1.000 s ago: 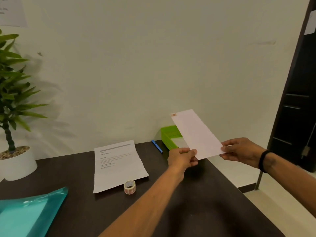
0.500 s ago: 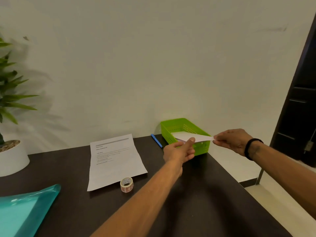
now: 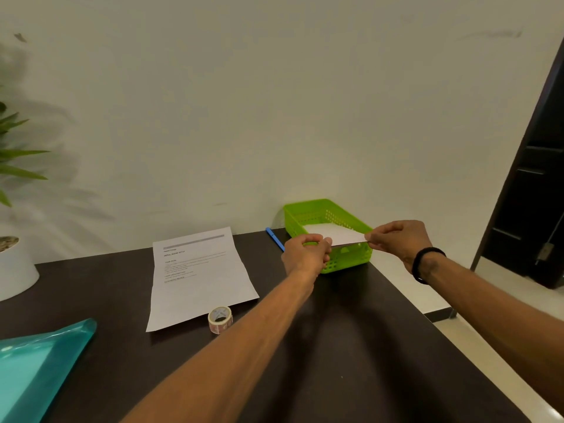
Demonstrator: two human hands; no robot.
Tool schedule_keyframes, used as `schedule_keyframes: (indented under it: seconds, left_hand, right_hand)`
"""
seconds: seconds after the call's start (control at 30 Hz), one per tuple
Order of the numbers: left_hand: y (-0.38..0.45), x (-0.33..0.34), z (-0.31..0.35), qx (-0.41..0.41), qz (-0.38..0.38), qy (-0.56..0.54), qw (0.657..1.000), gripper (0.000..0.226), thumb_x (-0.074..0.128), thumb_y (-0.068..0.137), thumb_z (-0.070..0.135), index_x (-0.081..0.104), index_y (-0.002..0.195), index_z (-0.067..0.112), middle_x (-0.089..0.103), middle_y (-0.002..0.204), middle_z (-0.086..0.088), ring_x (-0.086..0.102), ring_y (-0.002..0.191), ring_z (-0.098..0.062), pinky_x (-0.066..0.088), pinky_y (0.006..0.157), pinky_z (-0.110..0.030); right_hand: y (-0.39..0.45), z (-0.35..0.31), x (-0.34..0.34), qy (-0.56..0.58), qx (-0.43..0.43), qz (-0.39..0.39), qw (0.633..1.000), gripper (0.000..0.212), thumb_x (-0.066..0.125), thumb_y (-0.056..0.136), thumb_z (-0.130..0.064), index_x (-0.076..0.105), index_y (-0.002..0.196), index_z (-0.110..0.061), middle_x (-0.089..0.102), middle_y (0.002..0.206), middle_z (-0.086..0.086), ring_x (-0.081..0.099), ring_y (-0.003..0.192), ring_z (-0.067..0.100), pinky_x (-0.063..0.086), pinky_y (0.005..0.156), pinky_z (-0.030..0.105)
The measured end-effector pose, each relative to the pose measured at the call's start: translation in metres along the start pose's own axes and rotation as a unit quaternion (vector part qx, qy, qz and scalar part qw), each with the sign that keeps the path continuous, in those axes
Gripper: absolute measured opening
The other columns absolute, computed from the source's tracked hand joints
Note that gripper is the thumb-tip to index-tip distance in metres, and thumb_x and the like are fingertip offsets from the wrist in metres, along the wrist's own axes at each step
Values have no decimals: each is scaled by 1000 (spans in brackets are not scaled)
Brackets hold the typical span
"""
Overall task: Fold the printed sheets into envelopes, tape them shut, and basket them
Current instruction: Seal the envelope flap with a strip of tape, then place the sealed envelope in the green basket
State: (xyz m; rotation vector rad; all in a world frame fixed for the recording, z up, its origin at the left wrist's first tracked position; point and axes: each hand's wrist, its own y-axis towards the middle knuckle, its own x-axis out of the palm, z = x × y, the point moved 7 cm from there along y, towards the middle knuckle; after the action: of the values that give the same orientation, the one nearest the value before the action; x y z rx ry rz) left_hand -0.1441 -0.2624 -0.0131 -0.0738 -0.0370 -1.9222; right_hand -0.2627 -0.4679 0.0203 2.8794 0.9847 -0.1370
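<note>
Both hands pinch the folded white envelope (image 3: 335,234) at its ends: the left hand (image 3: 306,251) takes the near-left end between curled fingers and thumb, the right hand (image 3: 398,239) takes the right end, and each grip is closed on the paper. A black wristband (image 3: 425,264) circles the right wrist.

The envelope lies nearly flat over the mouth of the green basket (image 3: 328,233), right of the frame's centre, its near edge level with the basket's front rim. White shows inside the basket beneath it; whether that is the same envelope or another sheet cannot be told.

Half a second ago the envelope was held slightly higher over the basket, and a second ago it stood tilted up in front of the wall; it is now lowered to the rim. The view has also swung, so the potted plant (image 3: 12,209) is partly cut off at the left edge.

On the dark table (image 3: 366,346) a printed sheet (image 3: 198,279) lies flat at centre, with a tape roll (image 3: 220,319) touching its near edge. A blue pen (image 3: 274,238) lies just left of the basket by the wall. A teal plastic folder (image 3: 36,367) fills the lower left corner. The basket stands close to the table's right edge, beyond which is pale floor and a dark door (image 3: 537,193). Bare tabletop stretches between the forearms.
</note>
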Motion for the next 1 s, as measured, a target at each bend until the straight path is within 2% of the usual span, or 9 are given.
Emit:
schedule_keyframes:
  seconds: [0.1,0.2,0.33,0.47,0.6,0.7,0.87,1.0]
  left_hand:
    - [-2,-3,4,36,-8,12,999,8,81,89,20,75,92,17,78,80,-4,68,63,-8,62,67,-27]
    - [-1,-3,14,88,-3,39,995,9,83,87,22,78,94,18,79,83,-1,73,73,-11,64,75,-31]
    - [4,1,24,138,0,75,988,8,83,87,24,81,92,17,79,82,5,75,78,-6,62,81,-26]
    - [5,-2,25,173,8,92,981,10,83,87,25,82,93,17,79,84,7,74,78,-1,58,77,-16]
    - [9,-4,19,187,0,128,974,9,81,88,24,82,95,18,79,89,8,73,81,0,59,80,-19]
    - [13,-4,17,191,-6,163,968,9,80,89,22,82,97,18,79,93,7,71,85,-1,58,85,-22]
    - [15,-4,17,200,-37,222,954,14,79,91,22,82,104,18,78,99,4,67,88,-3,52,86,-18]
    - [11,-20,14,195,-29,244,949,13,77,92,21,82,103,20,76,91,8,64,78,1,44,73,-4]
  right_hand:
    - [-1,0,-2,3,-31,26,999,17,87,73,10,74,82,4,74,88,24,76,86,38,65,80,37]
    - [0,-8,-4,-11,-66,43,997,16,88,73,6,75,80,0,76,84,20,77,80,34,63,85,42]
    - [-1,-22,-2,-56,-110,71,990,13,88,76,-2,77,83,-4,77,83,9,74,67,11,60,77,27]
    - [4,-25,1,-45,-128,73,988,12,88,76,-5,78,80,-10,78,82,9,76,74,22,60,81,33]
    - [8,-18,5,-90,-118,58,987,9,88,79,-12,79,78,-14,78,81,5,74,80,16,57,85,33]
    - [11,-14,8,-136,-121,38,983,12,90,78,-18,82,84,-11,78,87,3,72,86,17,55,86,33]
    - [3,-16,16,-282,-202,42,937,10,85,83,-19,82,85,-10,73,83,3,67,84,22,46,79,30]
    - [-7,-13,20,-318,-239,69,915,13,80,88,-24,79,84,-12,71,88,6,64,92,30,47,89,41]
